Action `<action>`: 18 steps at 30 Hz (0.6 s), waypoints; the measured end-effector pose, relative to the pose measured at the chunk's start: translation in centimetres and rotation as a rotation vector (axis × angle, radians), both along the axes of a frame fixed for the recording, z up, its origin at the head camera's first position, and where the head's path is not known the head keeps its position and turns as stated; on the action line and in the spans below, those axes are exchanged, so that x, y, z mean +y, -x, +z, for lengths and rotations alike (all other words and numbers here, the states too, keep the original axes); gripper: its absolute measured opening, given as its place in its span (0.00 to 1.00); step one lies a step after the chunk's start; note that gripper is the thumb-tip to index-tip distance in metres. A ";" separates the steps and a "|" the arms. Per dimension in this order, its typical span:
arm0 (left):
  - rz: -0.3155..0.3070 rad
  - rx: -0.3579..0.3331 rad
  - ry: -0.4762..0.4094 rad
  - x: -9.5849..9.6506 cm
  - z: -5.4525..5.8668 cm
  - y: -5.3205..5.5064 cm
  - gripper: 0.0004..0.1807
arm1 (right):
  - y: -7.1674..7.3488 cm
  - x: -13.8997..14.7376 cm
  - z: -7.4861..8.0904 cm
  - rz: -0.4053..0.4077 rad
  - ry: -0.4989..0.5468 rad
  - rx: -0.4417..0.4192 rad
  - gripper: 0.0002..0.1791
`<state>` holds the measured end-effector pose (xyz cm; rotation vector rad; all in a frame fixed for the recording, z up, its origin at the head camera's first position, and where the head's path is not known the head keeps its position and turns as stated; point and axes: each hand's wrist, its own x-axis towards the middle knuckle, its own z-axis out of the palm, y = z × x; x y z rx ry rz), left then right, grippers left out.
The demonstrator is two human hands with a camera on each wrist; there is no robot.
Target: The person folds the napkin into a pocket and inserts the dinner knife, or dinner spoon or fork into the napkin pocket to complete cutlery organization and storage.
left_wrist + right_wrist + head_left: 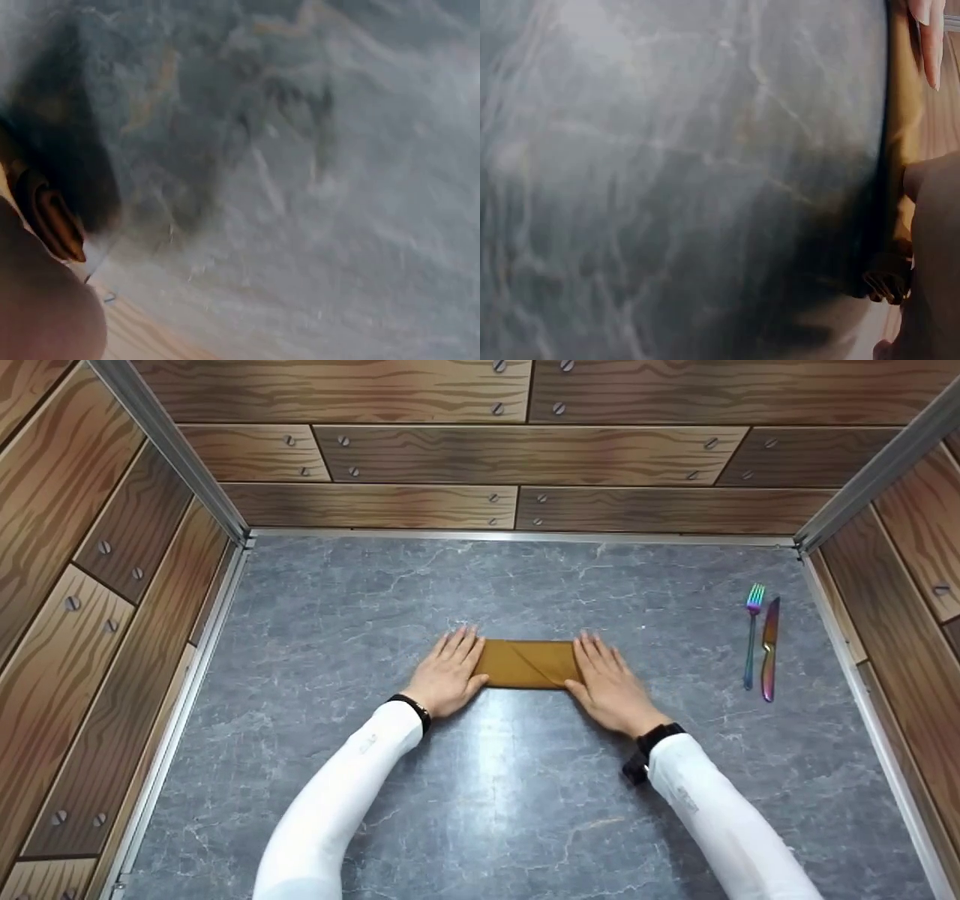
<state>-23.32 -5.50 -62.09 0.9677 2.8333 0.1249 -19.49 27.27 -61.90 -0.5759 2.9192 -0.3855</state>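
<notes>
A mustard-brown cloth, folded into a flat narrow strip, lies crosswise on the grey marbled tabletop. My left hand rests on its left end with straight fingers. On the right end lies my right hand, its fingers straight too and the thumb on the near edge. In the left wrist view, stacked layers show at the end of the folded cloth, beside part of the left hand. The right wrist view shows the cloth edge-on, next to the right hand.
To the right lie a rainbow-coloured fork and, beside it, a matching knife. Wood-patterned walls enclose the grey tabletop at the back and both sides, with metal rails along the edges.
</notes>
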 end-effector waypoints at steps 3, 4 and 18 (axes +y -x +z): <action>0.035 -0.015 0.026 0.1 -0.8 0.2 0.40 | 0.1 -0.2 -0.3 -0.005 -0.027 -0.038 0.43; 0.041 -0.018 0.035 0.2 -1.0 0.2 0.40 | 0.1 -0.2 -0.4 -0.006 -0.039 -0.047 0.44; 0.012 -0.028 -0.046 -0.2 -0.1 0.1 0.37 | -1.6 -0.9 0.7 -0.017 -0.017 0.098 0.39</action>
